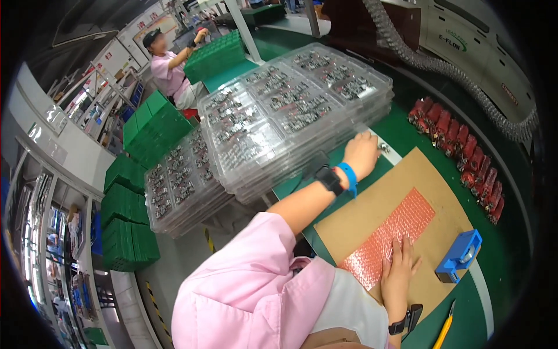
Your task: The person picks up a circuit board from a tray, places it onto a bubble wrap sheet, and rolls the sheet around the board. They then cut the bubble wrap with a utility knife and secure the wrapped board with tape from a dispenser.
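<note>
My left hand (pixel 360 155) reaches out beside the stack of clear plastic trays (pixel 256 145), its fingers curled and their tips hidden. What it holds, if anything, cannot be made out. Close to its fingers, a small metal part (pixel 383 148) lies on a white strip (pixel 388 156). Nearer to me, my right hand (pixel 398 270) lies open, fingers spread, on a strip of red bubble wrap (pixel 401 224). Under the wrap is a brown cardboard sheet (pixel 343 227) on the green worktop (pixel 421 334).
A blue tape dispenser (pixel 459 256) and a yellow cutter knife (pixel 444 331) are at right. Several red-wrapped bundles (pixel 459 145) line the far right, near a ribbed hose (pixel 430 64). Green crates (pixel 148 131) and a co-worker (pixel 171 72) in pink are at left.
</note>
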`<action>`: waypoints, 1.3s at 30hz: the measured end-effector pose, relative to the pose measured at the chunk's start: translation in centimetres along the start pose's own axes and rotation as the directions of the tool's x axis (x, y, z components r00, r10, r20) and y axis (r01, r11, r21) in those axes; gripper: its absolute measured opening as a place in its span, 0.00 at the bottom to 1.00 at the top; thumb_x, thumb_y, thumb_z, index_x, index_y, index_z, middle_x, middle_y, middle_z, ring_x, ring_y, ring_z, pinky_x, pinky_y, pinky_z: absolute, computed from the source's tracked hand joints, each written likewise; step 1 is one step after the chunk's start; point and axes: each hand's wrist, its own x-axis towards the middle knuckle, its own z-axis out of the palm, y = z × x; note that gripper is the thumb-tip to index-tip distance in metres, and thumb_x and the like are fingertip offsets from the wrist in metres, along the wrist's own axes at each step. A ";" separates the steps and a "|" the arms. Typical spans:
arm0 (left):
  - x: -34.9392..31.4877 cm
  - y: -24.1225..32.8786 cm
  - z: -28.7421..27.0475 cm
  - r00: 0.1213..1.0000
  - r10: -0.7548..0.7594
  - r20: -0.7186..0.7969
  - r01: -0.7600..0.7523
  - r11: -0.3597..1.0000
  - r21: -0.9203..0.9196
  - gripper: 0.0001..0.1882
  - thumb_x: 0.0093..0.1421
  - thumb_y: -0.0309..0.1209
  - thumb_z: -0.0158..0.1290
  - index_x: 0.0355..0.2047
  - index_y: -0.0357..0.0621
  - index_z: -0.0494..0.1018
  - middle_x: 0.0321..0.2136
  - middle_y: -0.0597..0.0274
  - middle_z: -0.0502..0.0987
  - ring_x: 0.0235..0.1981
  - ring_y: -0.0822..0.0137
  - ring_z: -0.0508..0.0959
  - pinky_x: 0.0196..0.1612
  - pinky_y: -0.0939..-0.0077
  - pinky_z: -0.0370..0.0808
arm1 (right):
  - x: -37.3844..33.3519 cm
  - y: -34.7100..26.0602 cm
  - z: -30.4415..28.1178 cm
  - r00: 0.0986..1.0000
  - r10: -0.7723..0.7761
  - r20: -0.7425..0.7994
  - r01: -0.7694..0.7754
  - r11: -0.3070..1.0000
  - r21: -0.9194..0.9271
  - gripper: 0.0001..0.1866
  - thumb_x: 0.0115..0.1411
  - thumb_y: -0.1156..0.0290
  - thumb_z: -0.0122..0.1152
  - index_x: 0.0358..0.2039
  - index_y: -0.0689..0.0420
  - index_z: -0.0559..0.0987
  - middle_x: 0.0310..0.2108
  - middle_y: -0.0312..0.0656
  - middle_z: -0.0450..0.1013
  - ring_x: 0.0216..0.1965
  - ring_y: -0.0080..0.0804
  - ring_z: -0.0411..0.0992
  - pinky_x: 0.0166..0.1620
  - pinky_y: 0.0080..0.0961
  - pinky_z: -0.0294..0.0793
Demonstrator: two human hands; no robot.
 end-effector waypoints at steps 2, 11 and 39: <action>-2.3 0.0 -3.5 0.995 0.064 -0.076 -0.074 0.988 -0.138 0.14 0.56 0.29 0.55 0.42 0.37 0.72 0.36 0.49 0.73 0.41 0.50 0.75 0.42 0.59 0.73 | 0.9 0.0 0.5 0.999 -0.031 0.006 0.031 0.999 0.027 0.27 0.59 0.74 0.53 0.60 0.55 0.64 0.66 0.45 0.52 0.66 0.44 0.51 0.65 0.60 0.37; -10.7 -7.0 -23.8 0.929 -0.141 -0.343 0.164 0.986 0.041 0.11 0.56 0.21 0.51 0.41 0.36 0.73 0.36 0.49 0.76 0.39 0.52 0.77 0.44 0.66 0.73 | 1.7 -0.4 0.8 1.000 -0.002 -0.013 0.002 1.000 0.002 0.27 0.59 0.74 0.53 0.60 0.54 0.64 0.66 0.45 0.52 0.66 0.44 0.51 0.65 0.61 0.37; -8.5 -27.5 -25.3 0.926 -0.318 0.205 0.254 0.924 0.285 0.26 0.50 0.40 0.61 0.43 0.35 0.68 0.41 0.40 0.73 0.45 0.44 0.73 0.48 0.61 0.70 | -2.9 -1.5 0.3 1.000 -0.009 -0.013 0.009 1.000 0.013 0.28 0.57 0.72 0.55 0.59 0.55 0.64 0.66 0.46 0.51 0.67 0.47 0.48 0.64 0.63 0.37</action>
